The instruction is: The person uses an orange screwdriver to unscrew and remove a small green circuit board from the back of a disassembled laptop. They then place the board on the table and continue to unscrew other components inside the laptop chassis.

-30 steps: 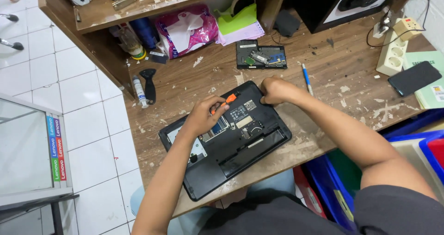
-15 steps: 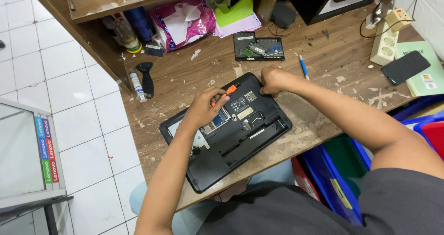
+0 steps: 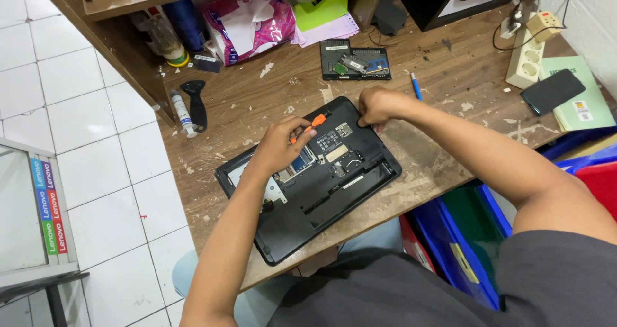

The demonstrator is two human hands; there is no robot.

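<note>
- One opened black laptop base [image 3: 321, 185] lies upside down on the wooden desk [image 3: 450, 89].
- Left hand [image 3: 277, 148] pinches one orange-tipped tool [image 3: 310, 125].
- Right hand [image 3: 376, 105], fingers curled, grips the laptop's far corner.

Bare forearms, a dark grey short-sleeved shirt, light blue trousers.

I see a crumpled pink and white plastic package [image 3: 247, 21] at the back of the wooden surface [image 3: 450, 76], under the shelf. At far right, a dark phone with a black screen [image 3: 552, 91] lies on a green booklet bearing a small white label [image 3: 583, 110]. Striped coloured stickers [image 3: 48, 205] run down a glass panel at far left.
</note>
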